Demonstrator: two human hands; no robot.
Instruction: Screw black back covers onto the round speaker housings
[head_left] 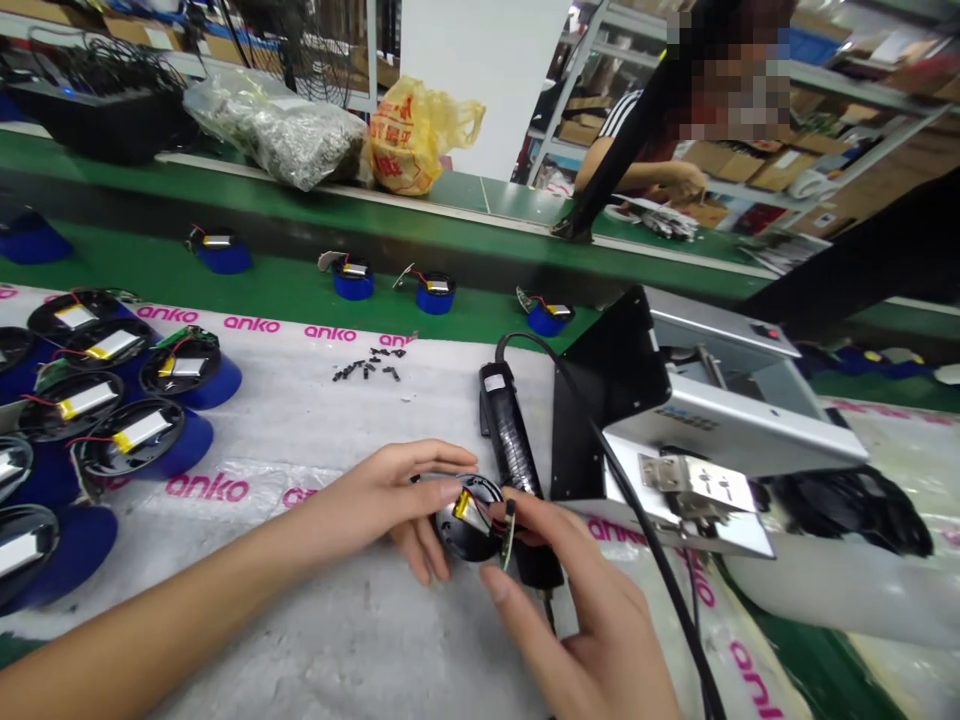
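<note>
Near the middle of the mat, my left hand (409,500) grips the left side of a round black housing (472,540), thumb on its rim and fingers around it. A silver and yellow battery (470,510) with red wires lies inside the housing. My right hand (577,590) holds a small circuit board (509,535) at the housing's right edge, between thumb and forefinger. Just behind the right hand lies a black electric screwdriver (514,430), its lower part partly hidden by the fingers. Small black parts (367,368) are scattered on the mat beyond my hands.
Blue-cased housings (180,375) crowd the left side; several more (435,290) stand on the green belt (285,300). A metal machine (735,400) with a black plate is at right, its cable crossing the mat (300,600). Across the bench, a person's hand (684,183) is over parts.
</note>
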